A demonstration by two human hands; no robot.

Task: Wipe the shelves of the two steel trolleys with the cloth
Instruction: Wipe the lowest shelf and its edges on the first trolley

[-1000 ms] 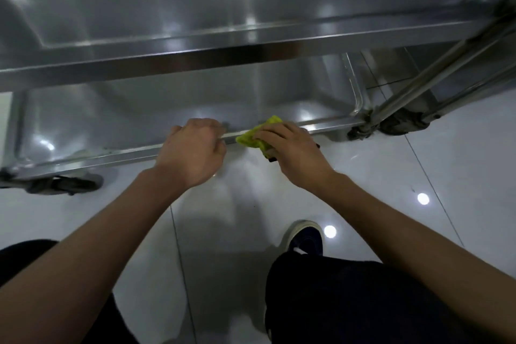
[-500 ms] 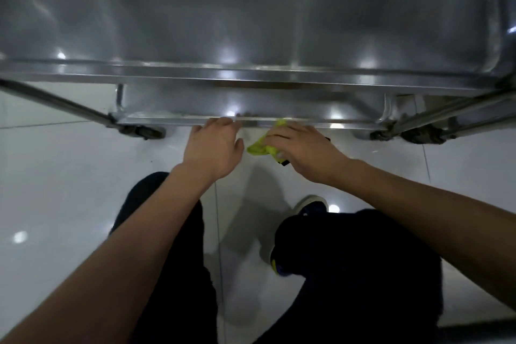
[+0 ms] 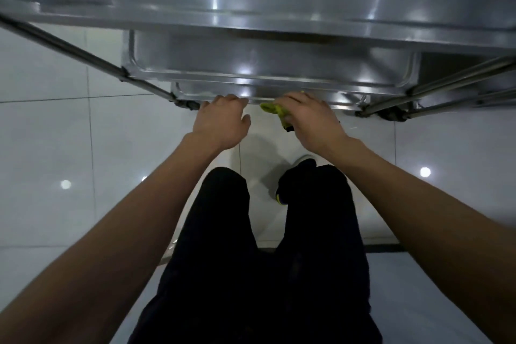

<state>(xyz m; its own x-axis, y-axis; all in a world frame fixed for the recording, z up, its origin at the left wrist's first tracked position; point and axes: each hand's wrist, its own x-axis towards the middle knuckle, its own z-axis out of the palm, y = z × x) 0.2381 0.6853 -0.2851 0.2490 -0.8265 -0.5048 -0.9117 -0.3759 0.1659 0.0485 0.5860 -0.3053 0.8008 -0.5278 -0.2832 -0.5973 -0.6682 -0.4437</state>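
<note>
At the lowest shelf's front rim (image 3: 279, 99), the right hand (image 3: 312, 117) clamps the cloth (image 3: 272, 109); left hand (image 3: 223, 120) curls on it; remaining shelves unclear.

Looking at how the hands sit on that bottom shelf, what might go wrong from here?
1. The trolley stands on castors over glossy tile; pushing may roll it away.
2. The cloth is bunched under the right hand, so it may wipe little.
3. The left hand grips the bottom shelf's rim; fingers could catch.
</note>
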